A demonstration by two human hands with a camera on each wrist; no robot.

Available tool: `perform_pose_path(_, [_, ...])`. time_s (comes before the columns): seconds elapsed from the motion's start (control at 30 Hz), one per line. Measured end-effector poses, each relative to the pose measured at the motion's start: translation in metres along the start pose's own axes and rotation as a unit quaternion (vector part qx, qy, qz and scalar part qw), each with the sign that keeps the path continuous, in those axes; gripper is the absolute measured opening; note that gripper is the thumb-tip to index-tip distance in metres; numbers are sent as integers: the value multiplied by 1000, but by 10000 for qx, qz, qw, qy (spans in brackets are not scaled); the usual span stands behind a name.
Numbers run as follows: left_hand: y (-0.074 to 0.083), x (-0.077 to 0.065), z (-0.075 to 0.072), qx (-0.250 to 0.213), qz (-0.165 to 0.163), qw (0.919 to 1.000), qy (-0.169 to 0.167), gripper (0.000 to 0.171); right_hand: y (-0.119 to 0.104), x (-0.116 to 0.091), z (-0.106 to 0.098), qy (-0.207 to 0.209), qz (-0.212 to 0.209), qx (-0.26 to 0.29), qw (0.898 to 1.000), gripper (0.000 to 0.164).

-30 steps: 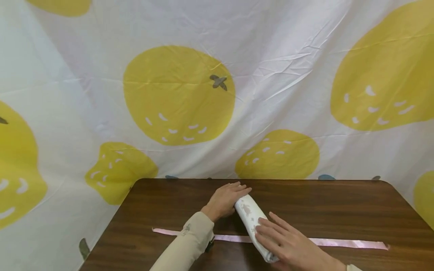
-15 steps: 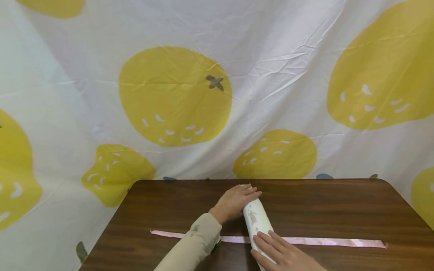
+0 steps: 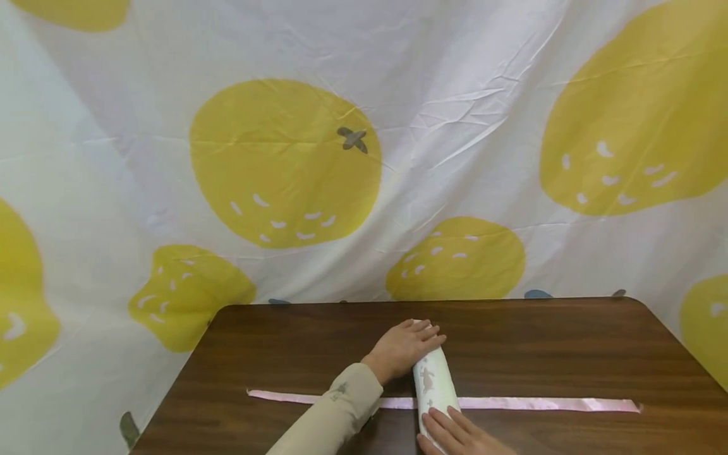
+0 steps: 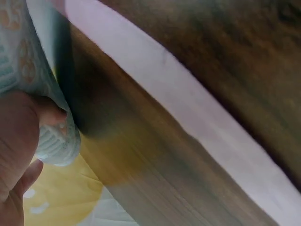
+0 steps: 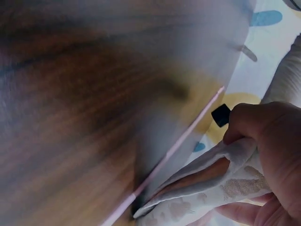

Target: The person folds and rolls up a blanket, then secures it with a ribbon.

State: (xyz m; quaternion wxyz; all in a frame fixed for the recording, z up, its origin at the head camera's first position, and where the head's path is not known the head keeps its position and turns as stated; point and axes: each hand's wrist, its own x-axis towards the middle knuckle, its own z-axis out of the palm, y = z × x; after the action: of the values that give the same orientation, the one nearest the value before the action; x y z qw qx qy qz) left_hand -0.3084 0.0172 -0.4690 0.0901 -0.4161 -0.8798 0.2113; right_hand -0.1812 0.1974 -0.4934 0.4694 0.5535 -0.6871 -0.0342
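A rolled white cloth (image 3: 435, 376) with a brownish animal print lies across a pink satin ribbon (image 3: 546, 404), its long side running away from me. My left hand (image 3: 398, 347) holds the far end, fingers laid over the top. In the left wrist view the thumb of that hand (image 4: 16, 136) bears on the side of the roll (image 4: 21, 52). At the near end, my right hand (image 3: 461, 436) grips the roll. The right wrist view shows its thumb at the layered end of the cloth (image 5: 188, 207) and its fingers on the other side.
The ribbon lies crosswise on a dark wood-grain table (image 3: 569, 354) with rounded far corners. Behind the table hangs a white curtain (image 3: 432, 145) printed with yellow fruit. A small black piece (image 5: 220, 115) shows beside the right thumb in the right wrist view.
Both hands have turned the roll from a slant to nearly straight across the ribbon and drawn it closer. Its far end shifted right, its near end left.
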Motion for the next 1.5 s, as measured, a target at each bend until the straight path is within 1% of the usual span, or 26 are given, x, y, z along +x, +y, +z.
perform_pose_path(0.07, [1, 0, 2, 79, -17, 9999, -131, 55, -4, -2, 6, 56, -24, -158, 9999, 43])
perform_pose_path(0.2, [4, 1, 3, 175, -56, 9995, -242, 54, -11, -5, 15, 209, -31, -390, 9990, 40])
perform_pose_path(0.27, [5, 0, 3, 187, -59, 9992, -352, 56, -15, -6, 19, 285, -32, -472, 9985, 38])
perform_pose_path(0.37, [8, 0, 3, 201, -67, 9985, -513, 61, -19, -8, 25, 345, -40, -641, 9973, 44])
perform_pose_path(0.47, [10, -1, 4, 270, -70, 9976, -641, 70, -24, -11, 30, 302, -37, -851, 9959, 52])
perform_pose_path(0.6, [12, -2, 7, 358, -79, 9965, -747, 78, -30, -15, 39, 309, 8, -1020, 9943, 54])
perform_pose_path(0.67, [13, -3, 7, 370, -79, 9965, -748, 79, -35, -17, 44, 315, 68, -1026, 9942, 54])
perform_pose_path(0.87, [16, -6, 8, 419, -6, 9966, -702, 77, -49, -27, 63, 589, 280, -1077, 9920, 51])
perform_pose_path(1.0, [16, -7, 8, 455, -3, 9964, -721, 79, -57, -33, 70, 705, 467, -960, 9918, 50])
perform_pose_path(1.17, [15, -9, 9, 436, 0, 9969, -650, 84, -64, -33, 71, 627, 660, -661, 9937, 50])
perform_pose_path(1.37, [15, -10, 10, 372, -18, 9976, -586, 87, -63, -30, 71, 796, 575, -942, 9907, 41])
perform_pose_path(1.5, [16, -12, 10, 395, -37, 9975, -578, 87, -65, -31, 73, 778, 626, -937, 9906, 40])
